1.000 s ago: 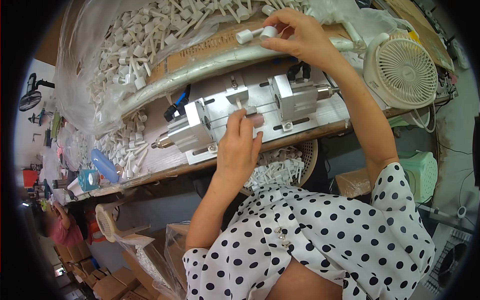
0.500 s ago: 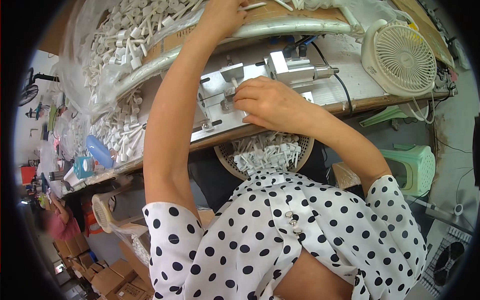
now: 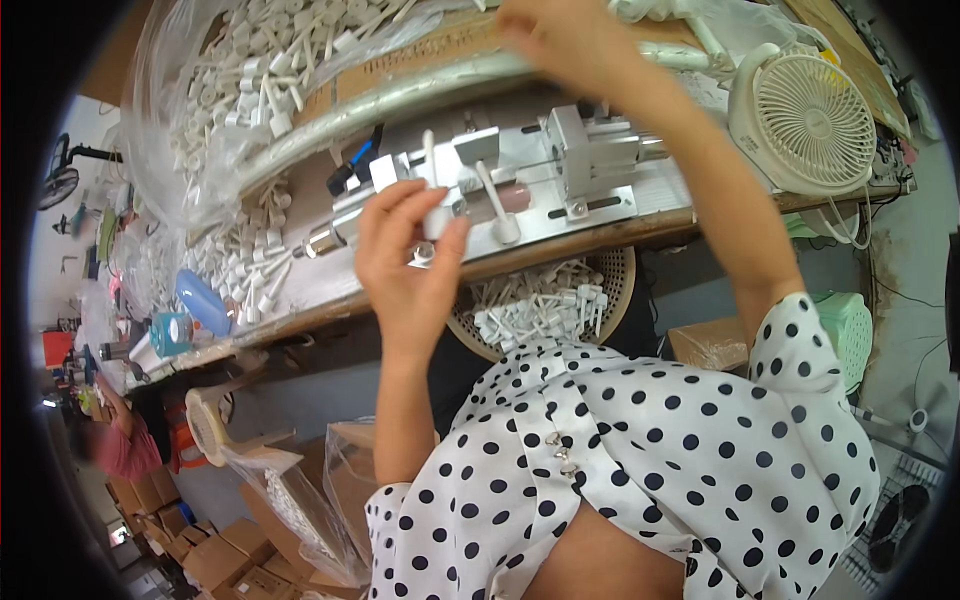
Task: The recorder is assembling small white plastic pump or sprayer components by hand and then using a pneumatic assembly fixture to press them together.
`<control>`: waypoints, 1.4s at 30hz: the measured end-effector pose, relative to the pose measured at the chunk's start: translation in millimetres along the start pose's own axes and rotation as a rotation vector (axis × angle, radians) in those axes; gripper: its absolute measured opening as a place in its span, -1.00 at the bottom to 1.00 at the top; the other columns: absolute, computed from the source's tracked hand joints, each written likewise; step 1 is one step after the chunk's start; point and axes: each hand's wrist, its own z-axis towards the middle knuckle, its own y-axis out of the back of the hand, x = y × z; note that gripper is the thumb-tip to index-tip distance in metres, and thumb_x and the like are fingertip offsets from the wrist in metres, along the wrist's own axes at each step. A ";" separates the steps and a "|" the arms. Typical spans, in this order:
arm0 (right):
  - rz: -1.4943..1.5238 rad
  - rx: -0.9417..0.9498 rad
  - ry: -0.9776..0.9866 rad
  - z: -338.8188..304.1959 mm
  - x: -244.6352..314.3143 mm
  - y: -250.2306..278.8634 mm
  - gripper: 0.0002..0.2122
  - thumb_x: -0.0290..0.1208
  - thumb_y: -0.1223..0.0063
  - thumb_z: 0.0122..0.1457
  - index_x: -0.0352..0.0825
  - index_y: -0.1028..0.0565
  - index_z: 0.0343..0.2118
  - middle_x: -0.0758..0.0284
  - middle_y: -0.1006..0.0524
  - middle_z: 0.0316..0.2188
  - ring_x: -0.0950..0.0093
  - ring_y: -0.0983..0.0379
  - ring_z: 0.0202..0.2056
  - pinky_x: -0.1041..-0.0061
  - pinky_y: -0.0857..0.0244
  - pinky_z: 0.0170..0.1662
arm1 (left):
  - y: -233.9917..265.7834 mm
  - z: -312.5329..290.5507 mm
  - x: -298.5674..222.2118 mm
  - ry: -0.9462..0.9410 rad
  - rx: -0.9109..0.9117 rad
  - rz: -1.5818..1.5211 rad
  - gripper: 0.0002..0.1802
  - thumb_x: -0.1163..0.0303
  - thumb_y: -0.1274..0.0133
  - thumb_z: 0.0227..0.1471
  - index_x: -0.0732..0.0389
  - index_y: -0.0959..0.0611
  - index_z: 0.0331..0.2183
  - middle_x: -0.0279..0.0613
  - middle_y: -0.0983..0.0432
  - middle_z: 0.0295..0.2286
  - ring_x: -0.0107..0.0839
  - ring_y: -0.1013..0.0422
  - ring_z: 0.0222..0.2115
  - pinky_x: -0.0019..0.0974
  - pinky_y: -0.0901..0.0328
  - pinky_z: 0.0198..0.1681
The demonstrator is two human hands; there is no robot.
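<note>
My left hand [image 3: 400, 265] is closed at the near left side of a metal clamping fixture [image 3: 600, 205], its thumb and fingers pinching a white plastic part [image 3: 430, 160] with a round head and a thin stem pointing away from me. Beside it, a second white plastic part [image 3: 505, 229] of the same kind rests in the middle of the fixture, its stem leaning against a metal block [image 3: 476, 147]. My right hand [image 3: 575, 45] is beyond the fixture, over a padded white rim [image 3: 480, 68]. Motion blurs its fingers, so their grip is unclear.
Many white parts [image 3: 265, 75] fill a plastic-lined area at the far left, and more lie loose on the bench. A round basket [image 3: 622, 290] of parts sits below the bench edge. A white fan [image 3: 805, 115] stands right; a blue object [image 3: 201, 303] lies left.
My left hand has come back from the far side to the fixture, now with a white part. My right hand has left the fixture and moved away from me.
</note>
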 end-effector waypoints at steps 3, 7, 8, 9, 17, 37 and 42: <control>-0.397 -0.021 -0.026 47.6 -59.8 -5.5 -0.84 -0.40 0.06 -0.07 -0.38 -0.50 -0.57 0.08 -0.49 -0.56 0.12 -0.44 -0.42 0.26 -0.30 -0.33 | -14.1 -17.1 -5.3 -0.020 0.034 0.102 -0.72 0.53 -0.18 -0.26 0.29 -0.57 -0.35 -0.18 -0.38 -0.23 -0.50 -0.35 -0.37 -0.51 -0.28 -0.45; -0.482 0.011 -0.063 51.2 -57.0 -22.4 -0.86 -0.44 0.08 -0.07 -0.38 -0.48 -0.59 0.06 -0.48 -0.58 0.10 -0.44 -0.44 0.23 -0.29 -0.34 | -29.2 -17.5 10.9 -0.055 0.127 0.146 -0.74 0.53 -0.17 -0.25 0.30 -0.55 -0.37 -0.08 -0.39 -0.24 -0.29 -0.39 -0.31 -0.37 -0.33 -0.40; -0.370 -0.082 0.010 44.8 -55.5 -21.0 -0.86 -0.43 0.07 -0.07 -0.38 -0.48 -0.57 0.06 -0.48 -0.57 0.10 -0.44 -0.44 0.23 -0.29 -0.34 | -32.5 -16.2 14.9 -0.123 0.155 0.208 -0.74 0.53 -0.16 -0.25 0.31 -0.54 -0.37 -0.07 -0.39 -0.24 -0.32 -0.39 -0.34 -0.39 -0.32 -0.39; -0.258 -0.176 0.084 38.2 -53.3 -18.8 -0.86 -0.43 0.07 -0.07 -0.39 -0.48 -0.56 0.06 -0.48 -0.57 0.09 -0.44 -0.44 0.22 -0.29 -0.35 | -34.1 -15.1 14.9 -0.130 0.154 0.204 -0.74 0.53 -0.16 -0.25 0.31 -0.54 -0.37 -0.07 -0.39 -0.24 -0.32 -0.39 -0.34 -0.39 -0.32 -0.39; 0.905 -0.005 0.007 -40.2 -21.4 11.9 -0.77 -0.44 -0.16 -0.14 -0.35 -0.45 -0.37 0.37 -0.46 -0.50 0.52 -0.42 -0.42 0.56 -0.30 -0.32 | -35.5 -3.7 5.3 -0.184 0.240 0.282 -0.73 0.49 -0.15 -0.22 0.31 -0.47 -0.38 -0.03 -0.37 -0.28 -0.12 -0.39 -0.36 -0.24 -0.30 -0.32; 0.292 -0.007 0.559 -96.7 36.0 -48.8 -0.81 -0.47 -0.17 -0.26 -0.35 -0.42 -0.53 0.31 -0.43 -0.47 0.40 -0.34 -0.28 0.42 -0.24 -0.21 | -77.1 192.6 35.4 -0.153 0.274 0.424 -0.68 0.41 -0.11 -0.23 0.25 -0.56 -0.30 -0.12 -0.46 -0.49 -0.39 -0.40 -0.54 -0.45 -0.29 -0.45; 0.358 0.277 0.493 -83.2 45.2 -32.7 -0.74 -0.42 -0.16 -0.23 -0.32 -0.41 -0.42 0.29 -0.44 -0.39 0.32 -0.38 -0.26 0.37 -0.25 -0.20 | -14.4 123.8 5.8 0.197 0.163 -0.225 -0.74 0.45 -0.10 -0.15 0.36 -0.51 -0.34 -0.24 -0.44 -0.48 -0.53 -0.37 -0.52 -0.52 -0.27 -0.42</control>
